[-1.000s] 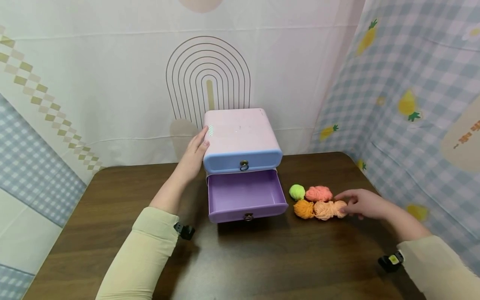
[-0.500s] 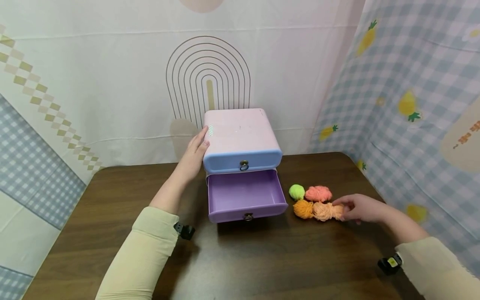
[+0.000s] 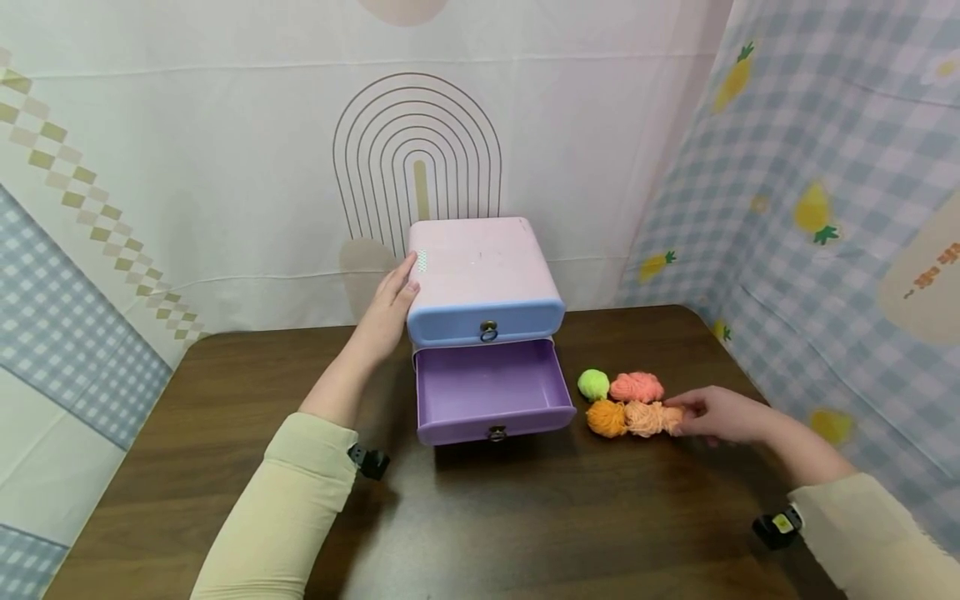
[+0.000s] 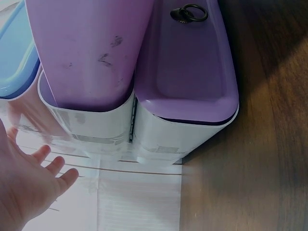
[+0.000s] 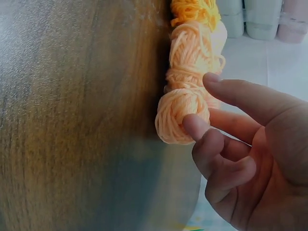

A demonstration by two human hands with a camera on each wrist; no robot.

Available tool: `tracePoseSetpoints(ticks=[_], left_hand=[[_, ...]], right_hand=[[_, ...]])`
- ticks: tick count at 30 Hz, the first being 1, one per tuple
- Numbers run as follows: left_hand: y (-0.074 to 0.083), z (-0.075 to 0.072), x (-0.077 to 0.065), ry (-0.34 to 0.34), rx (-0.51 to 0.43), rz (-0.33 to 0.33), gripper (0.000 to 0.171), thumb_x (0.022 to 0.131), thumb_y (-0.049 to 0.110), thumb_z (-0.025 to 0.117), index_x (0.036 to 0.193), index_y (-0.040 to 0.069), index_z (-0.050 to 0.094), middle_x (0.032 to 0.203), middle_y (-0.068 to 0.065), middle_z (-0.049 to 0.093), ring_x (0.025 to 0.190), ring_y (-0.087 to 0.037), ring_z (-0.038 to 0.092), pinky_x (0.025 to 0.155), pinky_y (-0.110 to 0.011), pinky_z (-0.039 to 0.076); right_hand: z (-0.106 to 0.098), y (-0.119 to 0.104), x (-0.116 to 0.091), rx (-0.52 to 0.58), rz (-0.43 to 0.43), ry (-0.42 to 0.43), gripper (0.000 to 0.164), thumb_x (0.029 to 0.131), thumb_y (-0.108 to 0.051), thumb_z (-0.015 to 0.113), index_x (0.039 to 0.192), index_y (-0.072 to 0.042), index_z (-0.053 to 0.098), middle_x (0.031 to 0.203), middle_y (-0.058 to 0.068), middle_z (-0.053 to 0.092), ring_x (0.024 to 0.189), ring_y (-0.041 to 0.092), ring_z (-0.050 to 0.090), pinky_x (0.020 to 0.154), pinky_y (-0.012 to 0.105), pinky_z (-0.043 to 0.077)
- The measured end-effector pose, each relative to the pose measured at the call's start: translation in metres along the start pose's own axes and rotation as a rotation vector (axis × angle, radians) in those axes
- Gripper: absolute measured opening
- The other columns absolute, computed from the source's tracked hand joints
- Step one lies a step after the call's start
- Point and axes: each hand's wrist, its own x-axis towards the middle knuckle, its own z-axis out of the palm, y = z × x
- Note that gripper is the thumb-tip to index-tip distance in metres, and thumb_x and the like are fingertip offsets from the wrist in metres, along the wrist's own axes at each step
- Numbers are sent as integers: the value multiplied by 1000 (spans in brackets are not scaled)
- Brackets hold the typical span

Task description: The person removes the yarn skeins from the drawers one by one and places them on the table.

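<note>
My left hand (image 3: pixel 386 312) rests with its fingers extended against the left side of a pink drawer box (image 3: pixel 480 258). In the left wrist view the fingers (image 4: pixel 55 166) are spread beside the stacked units. A blue-fronted drawer (image 3: pixel 525 321) is closed on top, with a purple drawer (image 3: pixel 487 379) pulled out beneath it. My right hand (image 3: pixel 720 414) is at the right end of a peach yarn skein (image 3: pixel 645 418), thumb and fingers round that end. The right wrist view shows a fingertip on the peach yarn (image 5: pixel 178 115) and the other fingers curled.
Beside the peach skein sit an orange yarn ball (image 3: pixel 606 418), a lime-green yarn ball (image 3: pixel 593 384) and a coral skein (image 3: pixel 637 387). A closed purple drawer (image 4: pixel 192 72) forms the lowest tier. Patterned cloth (image 3: pixel 247 167) hangs behind the wooden table (image 3: pixel 525 517).
My right hand has moved slightly left and closed in on the peach skein's end. The peach and orange yarn shifted a little left. My left hand has stayed put.
</note>
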Motion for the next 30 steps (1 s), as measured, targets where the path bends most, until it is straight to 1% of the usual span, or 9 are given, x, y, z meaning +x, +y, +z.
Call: tracePoseSetpoints(ticks=[4, 7, 14, 18, 21, 27, 30], left_hand=[[0, 1, 0, 2, -7, 1, 57, 105, 48, 32, 159, 31, 22, 162, -7, 23, 149, -27, 18, 118, -53, 15], [0, 1, 1, 2, -10, 1, 57, 105, 48, 32, 159, 32, 22, 162, -7, 24, 149, -27, 18, 118, -53, 15], [-1, 2, 1, 2, -11, -3, 57, 105, 48, 32, 159, 32, 22, 162, -7, 23, 149, -27, 17, 118, -53, 15], [0, 2, 1, 1, -9, -1, 57, 105, 48, 32, 159, 31, 22, 162, -8, 23, 149, -27, 17, 118, -53, 15], [0, 2, 1, 2, -11, 1, 58, 105, 47, 32, 159, 30, 22, 162, -9, 23, 149, -28, 18, 118, -53, 16], [0, 3, 1, -3, -19, -18, 58, 105, 49, 32, 159, 32, 21, 163, -9, 20, 149, -29, 15, 118, -56, 14], [0, 3, 0, -2, -23, -33, 58, 104, 51, 31, 159, 34, 21, 163, -9, 18, 149, -30, 14, 117, -57, 13]], right_hand=[[-2, -4, -2, -18, -29, 38, 58, 93, -26, 70, 137, 7, 51, 81, 6, 57, 53, 18, 52, 43, 31, 43], [-5, -6, -5, -17, -43, 57, 55, 94, -23, 69, 137, 6, 52, 82, 6, 57, 53, 15, 50, 44, 30, 43], [-9, -9, -11, 11, -57, 56, 53, 95, -19, 67, 138, 7, 50, 85, 10, 60, 52, 15, 49, 46, 30, 44], [-9, -10, -12, 25, -71, 57, 51, 96, -18, 67, 138, 5, 50, 85, 9, 60, 52, 14, 48, 46, 30, 44], [-7, -13, -13, 44, -92, 61, 51, 96, -21, 66, 138, 4, 51, 86, 9, 58, 53, 13, 48, 48, 30, 46], [1, -20, -13, 138, -156, 53, 49, 97, -24, 66, 136, 3, 54, 88, 18, 60, 55, 13, 51, 46, 30, 46], [7, -26, -13, 163, -182, 51, 45, 97, -23, 66, 134, 1, 56, 89, 18, 61, 55, 12, 52, 45, 29, 46]])
